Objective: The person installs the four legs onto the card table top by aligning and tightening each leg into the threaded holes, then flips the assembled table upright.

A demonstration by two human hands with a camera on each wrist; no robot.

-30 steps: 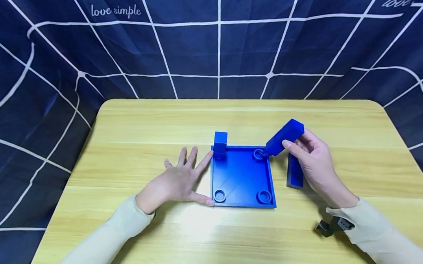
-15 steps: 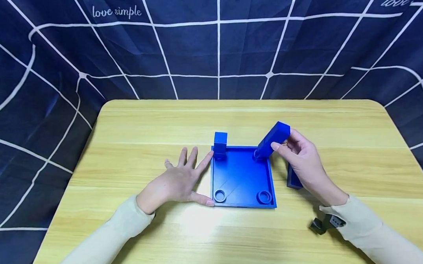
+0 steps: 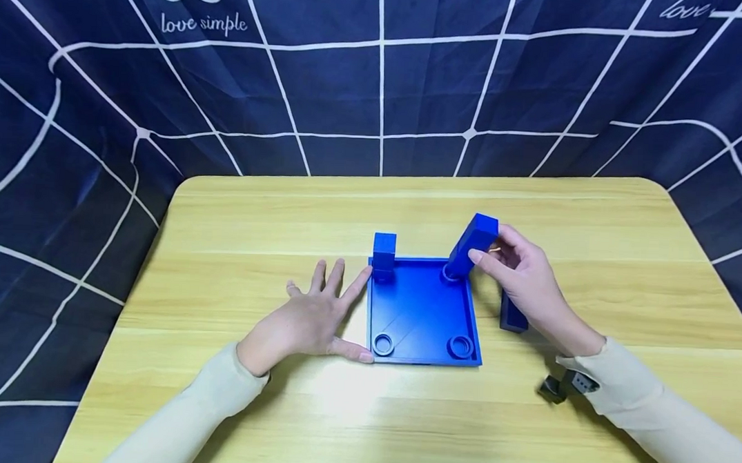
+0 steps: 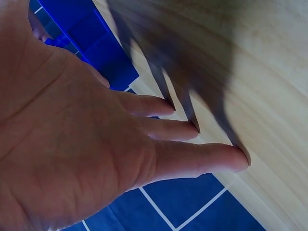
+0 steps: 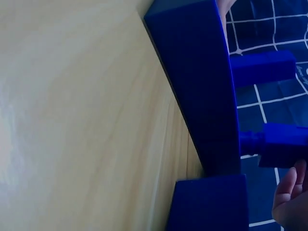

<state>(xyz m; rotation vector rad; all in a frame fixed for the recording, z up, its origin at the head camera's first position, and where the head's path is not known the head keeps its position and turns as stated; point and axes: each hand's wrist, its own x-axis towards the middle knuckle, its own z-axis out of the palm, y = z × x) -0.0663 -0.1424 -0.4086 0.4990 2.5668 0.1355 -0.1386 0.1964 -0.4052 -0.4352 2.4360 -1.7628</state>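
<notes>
A square blue tray-like base (image 3: 422, 316) with a low rim lies on the table. Round sockets show at its front left (image 3: 383, 343) and front right (image 3: 461, 346) corners. A blue square post (image 3: 384, 251) stands upright at the back left corner. Between thumb and fingers my right hand (image 3: 533, 288) pinches a second blue post (image 3: 474, 237). That post leans to the right, its narrow lower end at the back right socket. My left hand (image 3: 305, 318) is spread flat, index fingertip and thumb touching the base's left edge; in the left wrist view its straight fingers (image 4: 202, 159) show.
Another blue post (image 3: 513, 316) lies on the table right of the base, partly hidden by the right hand. A small black device (image 3: 553, 389) sits at the right wrist. Dark blue curtain (image 3: 328, 84) with white lines surrounds the wooden table (image 3: 272, 213).
My right hand has moved left with the post, which now stands steeper, with its lower end at the back right socket. The left hand has stayed on the base's edge.
</notes>
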